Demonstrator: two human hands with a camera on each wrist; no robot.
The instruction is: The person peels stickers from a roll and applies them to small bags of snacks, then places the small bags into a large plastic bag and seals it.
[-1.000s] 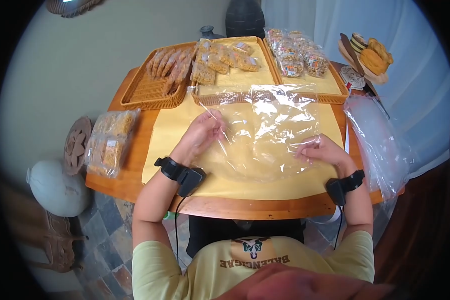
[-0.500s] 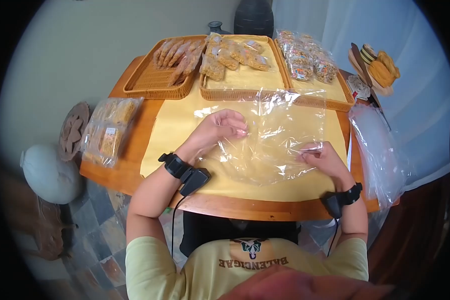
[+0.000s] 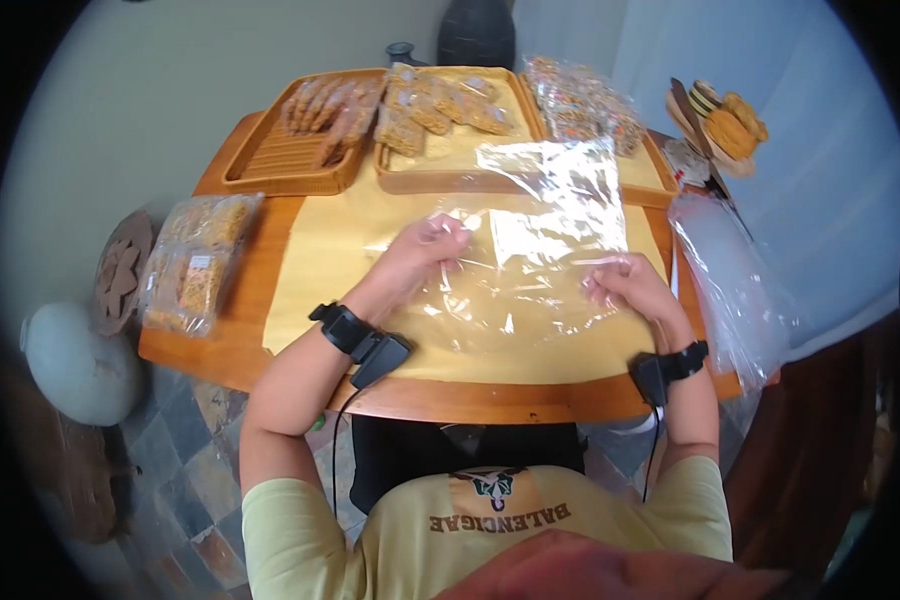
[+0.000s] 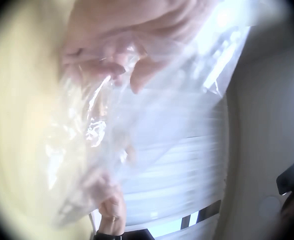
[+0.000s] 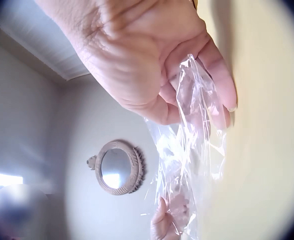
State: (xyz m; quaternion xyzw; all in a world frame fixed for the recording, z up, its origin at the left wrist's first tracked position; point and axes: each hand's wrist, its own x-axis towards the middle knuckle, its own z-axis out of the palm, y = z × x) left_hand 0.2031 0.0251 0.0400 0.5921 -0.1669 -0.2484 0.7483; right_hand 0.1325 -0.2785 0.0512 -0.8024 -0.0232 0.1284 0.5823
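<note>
A clear plastic bag (image 3: 558, 238) is stretched between both hands above the yellow sheet (image 3: 330, 235), its far part standing up and glaring with light. On its left side the left hand (image 3: 422, 252) pinches the film between thumb and fingers; the left wrist view shows film partly over those fingertips (image 4: 142, 75). The right hand (image 3: 632, 283) pinches the opposite side, and in the right wrist view the gathered film (image 5: 194, 95) runs between its thumb and fingers.
Along the back, wicker trays (image 3: 300, 182) hold wrapped snacks (image 3: 435, 108). A bag of packed snacks (image 3: 195, 262) lies on the table's left, and a stack of clear bags (image 3: 725, 285) at its right edge. Beyond the back right corner is a dish of bread-like pieces (image 3: 730, 135).
The bag's far part has risen and catches more light. The left hand's fingers, looser half a second ago, are closer together now. The head view has shifted slightly.
</note>
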